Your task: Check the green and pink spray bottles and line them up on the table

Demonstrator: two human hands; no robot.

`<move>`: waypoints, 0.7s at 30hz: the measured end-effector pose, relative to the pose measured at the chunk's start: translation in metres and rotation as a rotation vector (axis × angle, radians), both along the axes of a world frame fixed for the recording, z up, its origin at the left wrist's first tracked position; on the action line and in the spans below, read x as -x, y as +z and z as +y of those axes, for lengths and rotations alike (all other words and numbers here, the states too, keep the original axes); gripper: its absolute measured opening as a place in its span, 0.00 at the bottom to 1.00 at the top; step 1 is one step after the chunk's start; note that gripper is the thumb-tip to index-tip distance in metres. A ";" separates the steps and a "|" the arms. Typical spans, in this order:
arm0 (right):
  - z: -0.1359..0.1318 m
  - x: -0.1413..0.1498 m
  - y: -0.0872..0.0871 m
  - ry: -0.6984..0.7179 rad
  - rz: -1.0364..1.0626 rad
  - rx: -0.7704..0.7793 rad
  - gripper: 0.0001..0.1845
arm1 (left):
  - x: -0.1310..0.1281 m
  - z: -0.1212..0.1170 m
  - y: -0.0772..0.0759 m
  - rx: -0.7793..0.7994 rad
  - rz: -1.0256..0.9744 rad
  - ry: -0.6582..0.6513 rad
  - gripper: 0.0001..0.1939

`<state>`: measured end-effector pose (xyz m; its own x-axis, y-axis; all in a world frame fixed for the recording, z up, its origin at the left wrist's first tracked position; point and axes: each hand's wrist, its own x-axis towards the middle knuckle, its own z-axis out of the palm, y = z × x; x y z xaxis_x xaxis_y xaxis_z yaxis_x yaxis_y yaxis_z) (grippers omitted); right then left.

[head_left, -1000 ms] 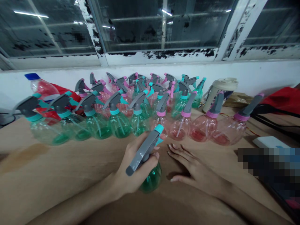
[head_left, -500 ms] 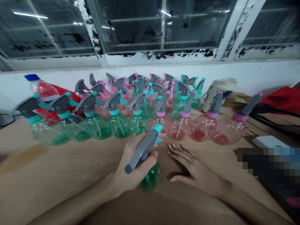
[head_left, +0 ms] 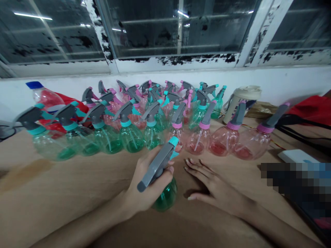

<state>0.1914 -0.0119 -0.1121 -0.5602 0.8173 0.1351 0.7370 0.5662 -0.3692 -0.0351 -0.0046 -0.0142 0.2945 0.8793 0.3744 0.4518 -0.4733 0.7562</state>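
Observation:
My left hand is wrapped round the neck of a green spray bottle with a grey trigger head and a teal nozzle, standing on the wooden table in front of me. My right hand lies flat on the table just right of that bottle, fingers stretched out and holding nothing. Behind both hands stands a crowd of several spray bottles: green ones with teal collars to the left, pink ones with pink collars to the right.
A plastic bottle with a blue cap lies at the back left on red cloth. A beige lidded cup stands at the back right, with a red bag, black cables and a white box farther right. Windows run along the wall.
The green bottle in my left hand has shifted very slightly left and down. My right hand has stayed flat on the table.

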 end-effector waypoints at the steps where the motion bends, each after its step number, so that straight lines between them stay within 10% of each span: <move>1: 0.000 0.000 0.000 0.001 -0.003 -0.001 0.40 | 0.000 0.000 0.000 -0.001 -0.002 0.001 0.03; 21: 0.000 0.000 0.001 -0.007 0.049 0.021 0.40 | 0.002 0.003 0.007 -0.038 0.027 -0.026 0.02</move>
<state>0.1909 -0.0123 -0.1108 -0.5472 0.8242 0.1454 0.7217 0.5527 -0.4168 -0.0371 -0.0014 -0.0076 0.3273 0.8566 0.3988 0.4595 -0.5131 0.7250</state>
